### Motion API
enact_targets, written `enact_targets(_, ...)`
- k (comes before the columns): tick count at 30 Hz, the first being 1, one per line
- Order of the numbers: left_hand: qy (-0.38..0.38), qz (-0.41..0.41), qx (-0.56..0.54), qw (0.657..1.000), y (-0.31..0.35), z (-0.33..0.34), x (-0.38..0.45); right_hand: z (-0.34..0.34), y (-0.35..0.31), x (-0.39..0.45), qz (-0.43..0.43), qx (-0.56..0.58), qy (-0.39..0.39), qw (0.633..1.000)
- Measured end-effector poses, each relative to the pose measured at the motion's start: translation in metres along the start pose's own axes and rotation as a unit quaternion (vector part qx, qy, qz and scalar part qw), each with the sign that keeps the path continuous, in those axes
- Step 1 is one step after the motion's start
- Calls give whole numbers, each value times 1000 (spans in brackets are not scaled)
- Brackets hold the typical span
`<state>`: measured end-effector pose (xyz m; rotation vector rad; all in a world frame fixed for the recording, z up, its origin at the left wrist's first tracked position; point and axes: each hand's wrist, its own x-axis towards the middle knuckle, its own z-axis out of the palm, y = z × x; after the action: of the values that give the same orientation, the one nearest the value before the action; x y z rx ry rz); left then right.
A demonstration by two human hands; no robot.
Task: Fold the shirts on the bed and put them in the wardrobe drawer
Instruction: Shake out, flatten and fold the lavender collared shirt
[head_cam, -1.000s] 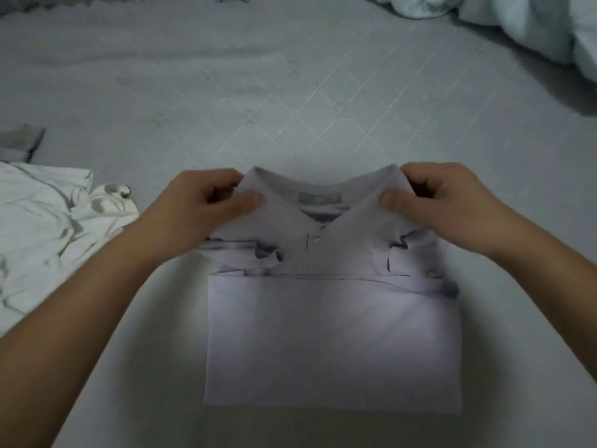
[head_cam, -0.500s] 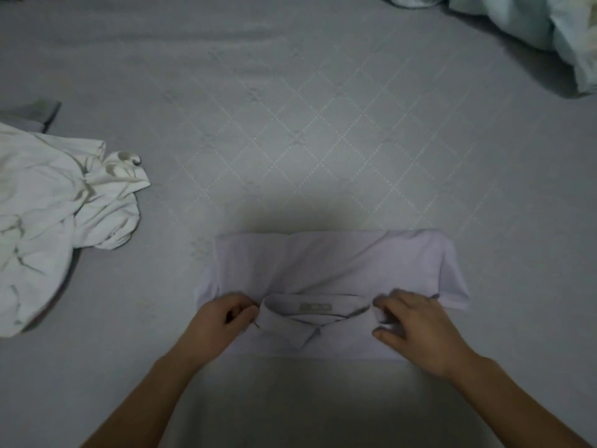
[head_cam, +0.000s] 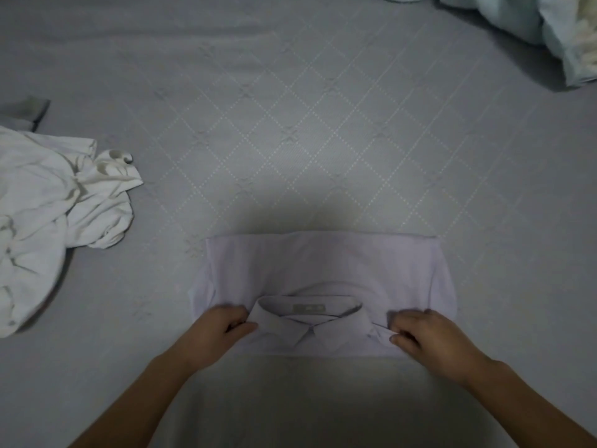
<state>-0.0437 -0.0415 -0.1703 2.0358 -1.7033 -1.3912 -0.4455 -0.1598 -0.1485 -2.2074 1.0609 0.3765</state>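
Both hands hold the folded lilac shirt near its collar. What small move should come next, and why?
Probably let go and smooth it flat. The lilac shirt already lies as a compact rectangle on the bed; the left hand and right hand pinch its near corners, where the cloth looks bunched. The white shirt lies crumpled.

Head view — looking down, close over bed (head_cam: 290,124).

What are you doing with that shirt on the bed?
A person is folding a pale lilac collared shirt on the grey bed. It lies as a neat rectangle, collar up. The left hand and right hand each pinch the cloth beside the collar. A crumpled white shirt waits unfolded at the left.
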Motion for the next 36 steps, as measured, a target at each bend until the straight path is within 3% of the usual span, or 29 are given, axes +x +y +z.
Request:
enact_targets(4, 6, -27, 26, 999, 4, 2, -3, -2, -1, 0, 30, 19, 8, 999)
enact_targets(6, 38, -46, 30, 998, 10, 1, -3, -2, -4, 4, 31, 37, 60, 997)
enact_targets(8, 184, -48, 29, 981, 12, -4, -2, -4, -4, 8, 51, 36, 183, 981)
enact_targets(10, 341, -105, 27, 934, 11, -14, 0, -7, 3, 13, 161, 46, 285, 944)
enact_targets(11, 370, -148, 12, 917, 9, -19, 2, -10, 7, 16, 229, 83, 302, 922)
enact_targets(14, 316, -238, -54, 917, 11, -26, 15, -13, 11, 20, 351, 239, 291, 857)
enact_targets(16, 291, -237, -26, 927, 16, -26, 19, -11, 6, 19, 377, 262, 287, 841)
enact_targets(19, 322, -185, -29, 928, 22, -28, 21, -8, -1, 15, 388, 253, 292, 837)
enact_targets(22, 336, -164, -123, 919, 27, -30, 19, -9, 8, 10, 372, 304, 323, 815)
enact_targets(25, 328, -202, -213, 898, 25, -29, 20, -9, 14, 6, 328, 434, 312, 779)
enact_targets(27, 302, -245, -291, 874, 18, -28, 23, -7, 14, 9, 353, 488, 282, 747)
enact_targets(29, 279, -273, -325, 861, 16, -26, 23, -2, 16, 12, 393, 463, 263, 749)
enact_targets(33, 304, -275, -248, 878, 21, -18, 12, 5, 6, 7, 437, 380, 319, 750)
enact_targets(36, 240, -285, -233, 899, 24, -5, 2, 16, -10, 1, 421, 381, 278, 775)
